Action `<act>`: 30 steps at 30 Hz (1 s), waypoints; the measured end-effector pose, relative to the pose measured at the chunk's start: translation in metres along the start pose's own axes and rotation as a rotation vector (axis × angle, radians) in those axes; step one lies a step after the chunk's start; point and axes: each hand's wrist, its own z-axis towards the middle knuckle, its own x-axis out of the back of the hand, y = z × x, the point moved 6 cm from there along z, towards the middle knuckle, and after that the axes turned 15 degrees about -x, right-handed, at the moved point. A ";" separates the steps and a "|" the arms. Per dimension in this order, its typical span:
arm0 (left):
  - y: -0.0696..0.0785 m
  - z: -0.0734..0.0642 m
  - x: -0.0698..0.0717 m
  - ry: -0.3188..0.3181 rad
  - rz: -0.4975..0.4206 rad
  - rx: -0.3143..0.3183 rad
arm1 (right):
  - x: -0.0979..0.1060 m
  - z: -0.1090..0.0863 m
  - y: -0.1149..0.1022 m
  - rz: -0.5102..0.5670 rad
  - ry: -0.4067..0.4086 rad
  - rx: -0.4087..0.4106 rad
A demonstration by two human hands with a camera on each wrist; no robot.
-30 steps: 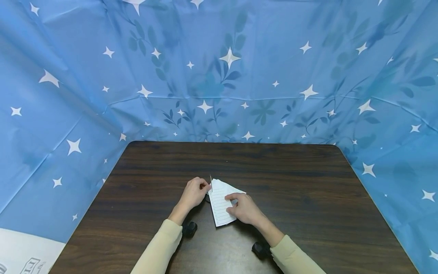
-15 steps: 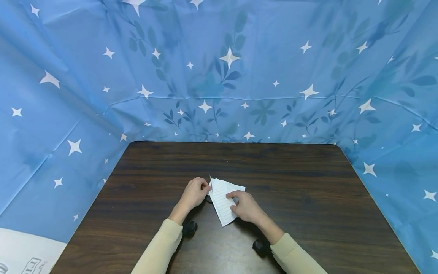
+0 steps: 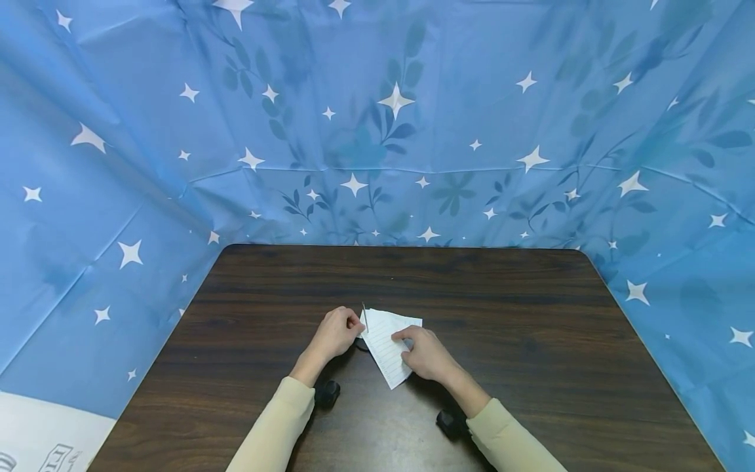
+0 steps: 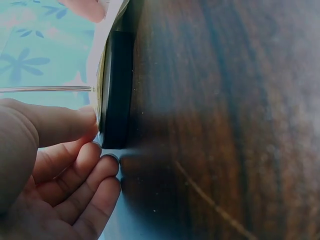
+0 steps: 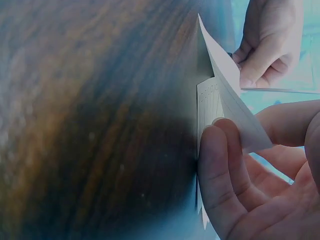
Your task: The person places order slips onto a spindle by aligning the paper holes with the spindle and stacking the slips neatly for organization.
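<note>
Near the table's middle stands a bill spike with a thin metal rod (image 3: 365, 318) and a thick black base (image 4: 118, 95). Lined paper slips (image 3: 386, 341) lie over the base around the rod. My left hand (image 3: 335, 333) is at the rod's left, its thumb pressing the paper at the base's edge and a fingertip touching the rim below. My right hand (image 3: 429, 354) pinches the top slip (image 5: 235, 107) between thumb and fingers. In the right wrist view that slip bends up and stands apart from another printed slip (image 5: 206, 95) beneath it.
The dark wood table (image 3: 501, 308) spreads out around both hands. Blue star-patterned cloth (image 3: 377, 131) hangs behind it. Black wrist devices (image 3: 327, 395) sit under the forearms. A white printed surface (image 3: 53, 432) shows at the lower left.
The lined slip's lower end has swung to the right around the rod, with my right hand shifting slightly right. My left hand has stayed in place.
</note>
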 end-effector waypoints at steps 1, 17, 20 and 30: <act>0.000 0.000 0.000 -0.001 0.002 0.000 | 0.000 0.000 -0.001 -0.008 0.002 0.004; 0.002 0.001 0.001 0.013 0.038 -0.013 | -0.001 -0.004 -0.008 -0.155 0.017 0.110; 0.001 0.001 0.000 0.017 0.038 -0.011 | -0.002 -0.004 -0.007 -0.177 0.023 0.097; 0.000 0.000 0.000 0.023 0.024 -0.015 | 0.000 -0.005 -0.005 -0.213 0.044 0.070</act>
